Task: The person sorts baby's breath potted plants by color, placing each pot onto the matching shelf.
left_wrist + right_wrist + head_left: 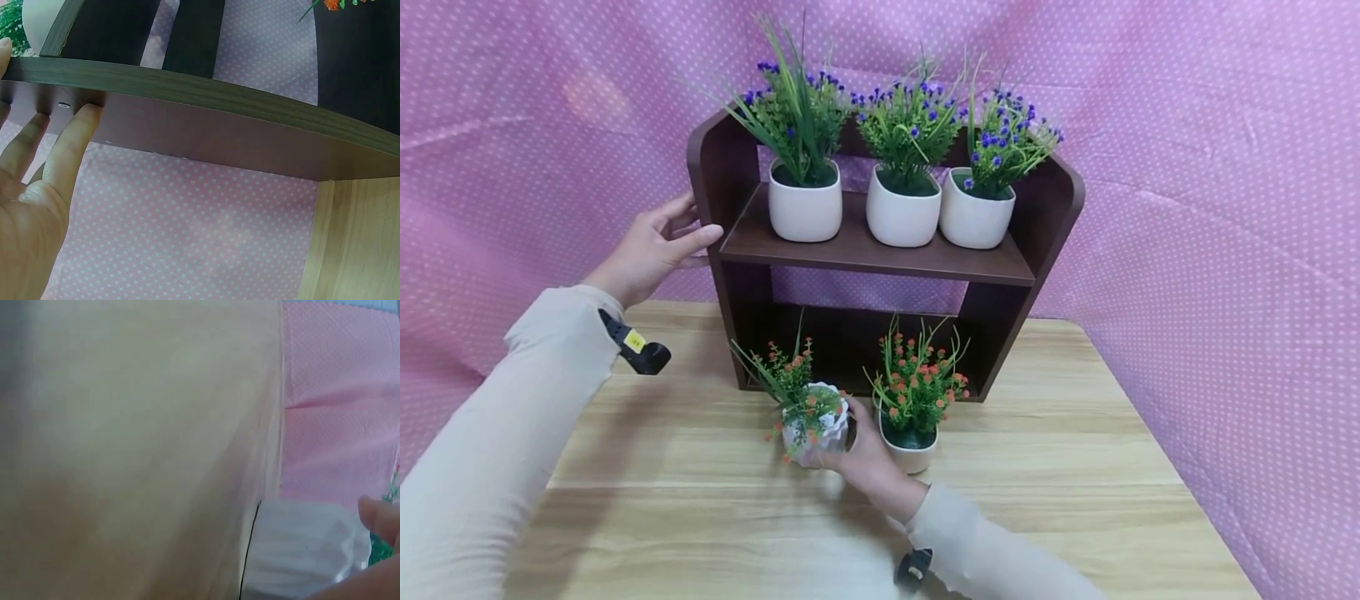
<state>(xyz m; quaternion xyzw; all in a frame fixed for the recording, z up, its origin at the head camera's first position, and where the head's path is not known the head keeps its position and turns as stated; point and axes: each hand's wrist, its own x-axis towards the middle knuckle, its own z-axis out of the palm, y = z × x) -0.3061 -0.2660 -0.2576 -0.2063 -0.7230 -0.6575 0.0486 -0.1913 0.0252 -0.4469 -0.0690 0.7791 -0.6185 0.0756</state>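
In the head view, my left hand (647, 250) rests against the left side of a dark brown wooden shelf (880, 262), thumb at the front edge. The left wrist view shows its nearly straight fingers (72, 147) pressing the outer side panel. My right hand (868, 458) grips a potted plant with orange flowers (827, 421), its white pot ridged with a scalloped rim and tilted, in front of the lower level. That white pot (306, 544) also shows in the right wrist view. Just right of it, another orange-flowered plant (910, 454) stands upright in a smooth white pot.
On the upper level stand three white pots with purple flowers, at left (805, 208), middle (902, 212) and right (976, 217). The shelf stands on a light wooden table (700, 517). A pink dotted cloth (1210, 208) hangs behind and beside it.
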